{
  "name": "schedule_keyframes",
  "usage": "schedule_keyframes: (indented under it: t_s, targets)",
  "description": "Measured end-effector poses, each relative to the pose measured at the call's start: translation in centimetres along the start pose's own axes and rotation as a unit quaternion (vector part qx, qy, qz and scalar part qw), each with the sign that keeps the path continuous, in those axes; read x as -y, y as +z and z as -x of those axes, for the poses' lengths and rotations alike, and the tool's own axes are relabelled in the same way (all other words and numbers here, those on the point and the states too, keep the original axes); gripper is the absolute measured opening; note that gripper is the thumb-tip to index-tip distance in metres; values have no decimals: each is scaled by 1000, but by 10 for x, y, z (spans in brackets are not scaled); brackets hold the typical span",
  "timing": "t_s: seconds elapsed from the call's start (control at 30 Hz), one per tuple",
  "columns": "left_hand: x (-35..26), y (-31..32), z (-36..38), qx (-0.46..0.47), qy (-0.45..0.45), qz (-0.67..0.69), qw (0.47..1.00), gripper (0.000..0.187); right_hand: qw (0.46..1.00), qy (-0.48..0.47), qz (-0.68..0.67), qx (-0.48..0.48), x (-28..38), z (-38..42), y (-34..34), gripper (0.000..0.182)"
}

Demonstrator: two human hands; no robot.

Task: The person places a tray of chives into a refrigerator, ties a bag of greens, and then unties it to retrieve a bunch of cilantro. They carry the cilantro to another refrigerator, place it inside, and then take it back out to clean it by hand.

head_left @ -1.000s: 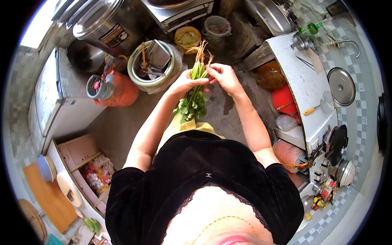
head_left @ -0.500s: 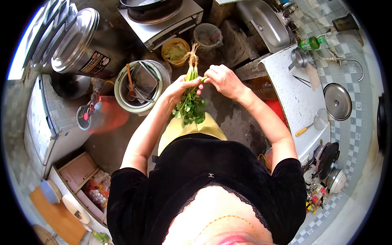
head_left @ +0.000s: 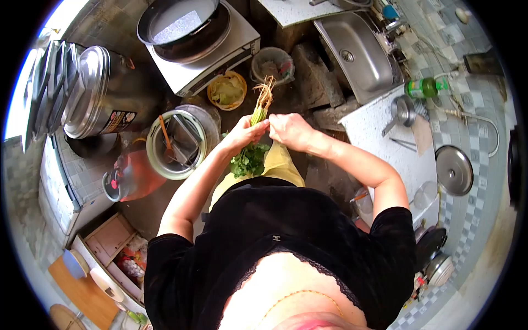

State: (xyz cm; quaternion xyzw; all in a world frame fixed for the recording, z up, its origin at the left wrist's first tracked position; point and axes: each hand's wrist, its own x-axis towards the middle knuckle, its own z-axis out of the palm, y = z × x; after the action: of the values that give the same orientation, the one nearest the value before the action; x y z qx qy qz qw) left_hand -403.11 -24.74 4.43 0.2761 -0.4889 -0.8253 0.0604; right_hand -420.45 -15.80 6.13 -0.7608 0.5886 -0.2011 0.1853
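I hold a bunch of green herbs with pale roots pointing away from me and the leaves hanging toward my body. My left hand is wrapped around the stems at mid-length. My right hand meets it from the right, with its fingers pinched on the same stems just below the roots. The two hands touch each other above the concrete floor.
A bucket holding utensils and an orange gas cylinder stand to the left. Ahead are a yellow bowl, a bin, a stove with a wok and a steel sink. A white counter runs along the right.
My view has swung toward the stove and sink. Both hands have drawn the herb bunch nearer to my body, and the right hand has closed in against the left.
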Motion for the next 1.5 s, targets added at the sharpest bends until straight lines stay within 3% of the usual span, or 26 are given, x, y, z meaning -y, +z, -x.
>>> schedule_keyframes:
  t_s: [0.07,0.17,0.23,0.27,0.3,0.33,0.4,0.47,0.5,0.53,0.6,0.67,0.7,0.73,0.77,0.8,0.87,0.9,1.0,1.13,1.17,1.2,1.27,1.47,1.5]
  targets:
    - [-7,2,-29,-6,-5,12,1000,26,985,83,-150,22,-23,-7,-16,20]
    - [-26,8,-64,-9,-17,44,999,27,957,115,-263,34,-65,-17,-25,24]
    - [-43,17,-82,-30,-12,34,999,26,874,155,-457,45,-88,-24,-30,30]
    - [-49,18,-92,-33,-16,38,999,26,872,157,-460,49,-99,-25,-36,30]
    - [-52,17,-101,-35,-5,34,999,26,750,229,-611,108,-102,-31,-55,32]
    - [-55,16,-108,-38,6,32,999,25,593,294,-732,162,-106,-37,-70,34]
    - [-63,14,-119,-33,35,39,998,26,490,330,-788,172,-120,-48,-81,33]
    - [-71,11,-128,-47,35,74,996,24,311,302,-881,190,-145,-55,-84,30]
    - [-81,11,-131,-57,42,97,993,23,292,255,-913,127,-158,-57,-82,27]
    - [-80,6,-134,-54,64,124,989,23,227,229,-944,65,-174,-60,-80,27]
    - [-83,-5,-138,-48,35,144,988,23,428,246,-867,-65,-209,-69,-68,23]
    - [-92,-5,-144,-47,28,149,987,23,683,255,-679,-90,-258,-82,-48,34]
    - [-94,-2,-145,-38,26,154,987,24,848,239,-466,-85,-284,-90,-31,44]
    - [-95,0,-147,-40,24,155,987,24,952,203,-217,-76,-289,-101,-30,57]
    - [-97,0,-151,-39,9,222,974,23,960,206,174,-81,-286,-98,-30,67]
    - [-100,-3,-154,-38,-8,288,957,23,950,124,228,-174,-283,-106,-44,62]
    - [-96,-12,-161,-9,5,314,950,24,980,126,-79,-136,-250,-121,-86,48]
    - [-98,-14,-163,2,5,317,948,24,948,137,-240,-160,-225,-123,-99,34]
    - [-98,-18,-165,22,5,304,952,22,982,-114,-17,-153,-181,-129,-134,32]
    - [-106,-19,-168,47,1,336,941,25,970,-179,66,-152,-177,-138,-141,37]
    - [-100,-23,-169,61,0,325,944,24,961,-216,96,-142,-177,-141,-145,30]
    - [-100,-25,-168,75,-4,314,947,23,962,-215,95,-141,-178,-142,-145,30]
    - [-102,-26,-165,73,-22,327,942,25,964,-239,113,39,-180,-144,-143,19]
    - [-111,-35,-163,71,-62,172,980,27,959,-238,141,58,-158,-140,-139,11]
    - [-110,-32,-161,30,-63,136,988,27,962,-212,149,80,-158,-136,-134,11]
